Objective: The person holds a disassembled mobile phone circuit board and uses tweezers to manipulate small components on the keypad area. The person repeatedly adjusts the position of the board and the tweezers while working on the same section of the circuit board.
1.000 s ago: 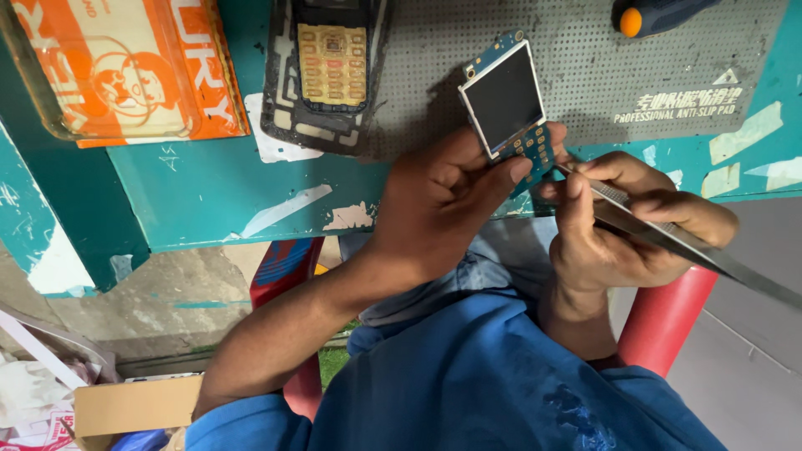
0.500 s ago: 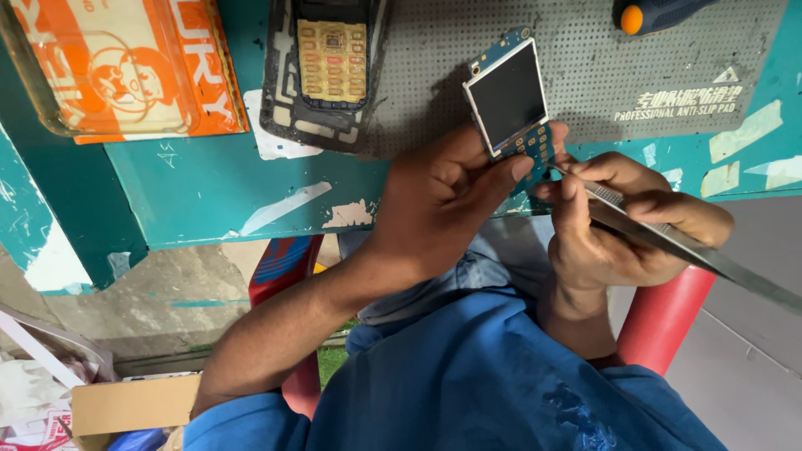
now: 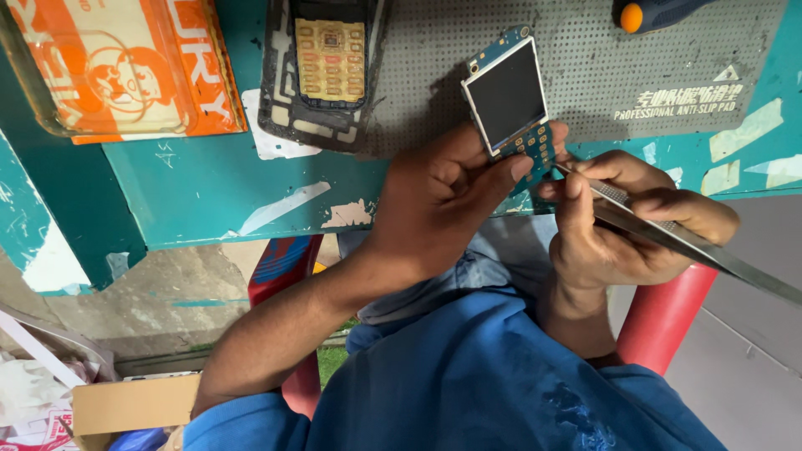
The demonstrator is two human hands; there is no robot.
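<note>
1. Holding a blue circuit board (image 3: pixel 520 113) with a small dark screen mounted on it, the left hand (image 3: pixel 443 200) pinches the board's lower end between thumb and fingers, closed firmly on it. The board is raised at the near edge of the bench, screen face toward the camera, probably so the contact pads below the screen stay exposed.
2. The right hand (image 3: pixel 622 221) is closed around metal tweezers (image 3: pixel 668 238), tips meeting the board's lower right edge beside the left thumb. The two hands touch there; judged as mutual bracing for fine tip control.
3. Whether the tweezer tips grip anything cannot be told; the contact point is too small and partly hidden by fingers.
4. Just behind the board lies a grey perforated anti-slip mat (image 3: pixel 601 58), likely there to keep small parts from sliding.
5. On the mat's left part rests an opened phone body (image 3: pixel 322 71), keypad contacts facing up, well apart from the hands.
6. A tool with an orange-tipped dark handle (image 3: pixel 652 12) sits at the mat's far edge, untouched.
7. An orange printed packet in a clear tray (image 3: pixel 125 67) occupies the far left of the worn teal bench (image 3: pixel 200 200).
8. A red stool (image 3: pixel 660 317) shows beneath the blue-clothed lap.
</note>
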